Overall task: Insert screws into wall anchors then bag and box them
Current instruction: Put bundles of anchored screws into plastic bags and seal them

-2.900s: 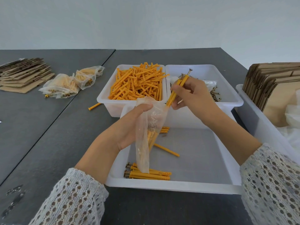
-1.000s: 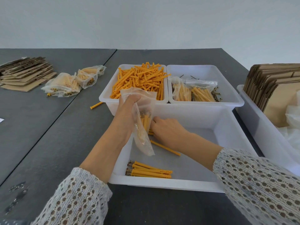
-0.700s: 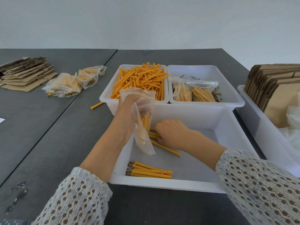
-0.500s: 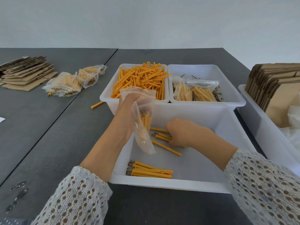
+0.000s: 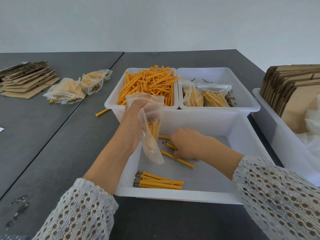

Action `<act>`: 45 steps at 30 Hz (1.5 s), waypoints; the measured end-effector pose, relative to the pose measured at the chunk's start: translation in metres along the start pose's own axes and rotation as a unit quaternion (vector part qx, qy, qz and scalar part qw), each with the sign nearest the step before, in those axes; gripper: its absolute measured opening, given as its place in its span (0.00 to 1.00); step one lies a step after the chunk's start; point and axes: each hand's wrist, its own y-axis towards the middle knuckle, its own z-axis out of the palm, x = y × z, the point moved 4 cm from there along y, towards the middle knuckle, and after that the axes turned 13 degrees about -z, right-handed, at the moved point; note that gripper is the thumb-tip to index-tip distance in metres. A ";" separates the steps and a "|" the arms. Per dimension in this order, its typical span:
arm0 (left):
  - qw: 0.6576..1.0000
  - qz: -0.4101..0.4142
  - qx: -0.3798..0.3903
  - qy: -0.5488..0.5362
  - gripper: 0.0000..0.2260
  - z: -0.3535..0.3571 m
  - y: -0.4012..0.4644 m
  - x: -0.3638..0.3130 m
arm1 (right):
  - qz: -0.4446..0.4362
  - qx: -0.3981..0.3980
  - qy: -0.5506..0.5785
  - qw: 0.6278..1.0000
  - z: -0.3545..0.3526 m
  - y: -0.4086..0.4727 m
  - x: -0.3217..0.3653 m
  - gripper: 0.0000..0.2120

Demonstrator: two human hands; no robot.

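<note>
1. Now gathering: right hand (image 5: 187, 144) down inside the near white tray (image 5: 173, 194), fingers curled over a few assembled anchors (image 5: 168, 145) toward the tray's far left corner; exactly how many are pinched cannot be told
2. Left hand (image 5: 136, 115) raised over the tray's left edge, gripping the clear zip bag (image 5: 152, 135) just under its mouth, several orange anchors already hanging inside with screw heads up
3. Best done, by judgement, by lining the picked pieces parallel before lifting, heads all one way, then sliding them down the bag's open throat tip first rather than dropping them crosswise
4. Worth keeping the bag mouth spread with thumb and fingers; thin film looks limp and crinkly, likely to fold shut or snag on a screw head
5. Still to collect: one loose anchor (image 5: 177, 159) lying slantwise mid-tray and a neat bundle (image 5: 158, 182) along the near edge
6. Anchors: long, slim, matte orange plastic, ribbed and slotted near the tip, flanged at the head; screws dull brown metal, small round heads
7. Trays: smooth, milky, rigid plastic with rolled rims; far left tray (image 5: 110, 104) heaped with bare anchors, far right tray (image 5: 218, 108) holding filled bags and loose screws
8. Filled bags (image 5: 69, 90) and flattened cardboard (image 5: 26, 78) toward the tabletop's far left, more folded cartons (image 5: 290, 84) at the right edge, so boxing not yet begun
</note>
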 end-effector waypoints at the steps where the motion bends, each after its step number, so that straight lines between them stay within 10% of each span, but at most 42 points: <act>1: 1.000 0.001 0.000 -0.002 0.28 0.000 0.000 0.000 | 0.003 0.005 0.003 1.000 0.001 -0.001 -0.002 0.14; 7: 1.000 0.007 0.000 -0.006 0.19 -0.001 0.003 0.001 | -0.002 0.012 0.093 0.996 -0.004 -0.007 -0.012 0.14; 11: 1.000 0.014 0.008 0.001 0.22 -0.001 0.001 -0.001 | 0.015 -0.129 0.202 0.971 -0.029 -0.022 -0.033 0.16; 20: 0.990 -0.004 0.125 0.070 0.25 0.005 0.004 0.009 | 0.051 -0.534 0.447 0.716 -0.058 -0.037 -0.049 0.11; 27: 0.983 0.001 0.160 0.089 0.31 0.009 0.003 0.011 | 0.030 -0.627 0.512 0.587 -0.066 -0.051 -0.040 0.08; 33: 0.983 -0.024 0.161 0.082 0.46 0.011 0.006 0.013 | -0.029 -0.575 0.531 0.621 -0.066 -0.044 -0.024 0.07; 45: 0.981 0.015 0.162 0.104 0.31 0.015 0.000 0.008 | -0.105 -0.427 0.470 0.765 -0.060 -0.031 -0.001 0.17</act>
